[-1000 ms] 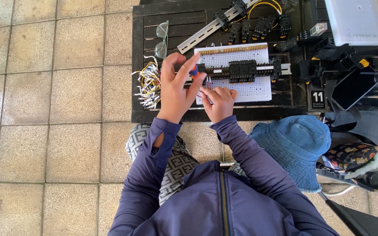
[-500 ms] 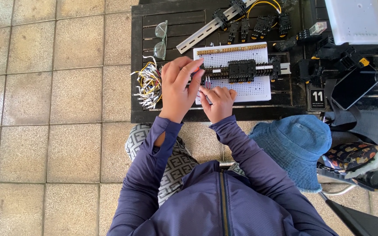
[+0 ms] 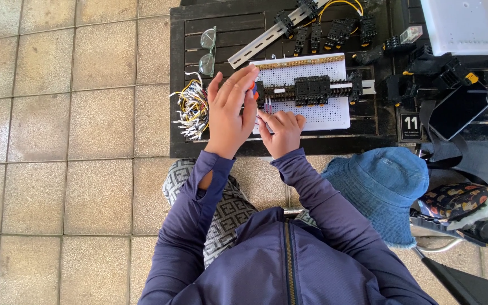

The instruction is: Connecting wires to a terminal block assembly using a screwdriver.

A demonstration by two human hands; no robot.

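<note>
I am seeing my left hand gripping an orange-handled tool in its fingers, my right hand pinching something small at the white perforated board on the counter.

Your sleeves and jacket are dark navy blue, and the trousers under them carry a grey-and-white geometric pattern. The tabletop is black and slatted. On it lies a white board dotted with fine holes, crossed by black blocks. The bundle of wires is white, yellow and black. Beside you, the hat is faded denim blue. The floor is beige speckled tile.
</note>
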